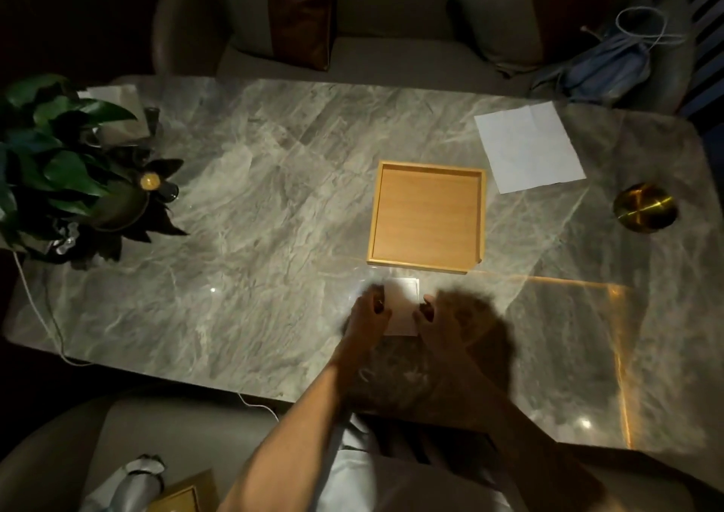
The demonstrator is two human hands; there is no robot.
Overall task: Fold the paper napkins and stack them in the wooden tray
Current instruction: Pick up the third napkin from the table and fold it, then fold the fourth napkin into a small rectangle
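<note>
A small folded white napkin [402, 306] lies on the marble table just in front of the square wooden tray [427, 266], which holds nothing. My left hand [368, 315] presses on the napkin's left edge and my right hand [438, 321] on its right edge, fingers bent down onto the paper. An unfolded white napkin [529, 147] lies flat at the far right, beyond the tray.
A potted green plant [58, 166] stands at the table's left end beside a white cable [35, 307]. A round brass object [645, 207] sits near the right edge. Cushioned seats [391, 53] lie beyond the table's far edge.
</note>
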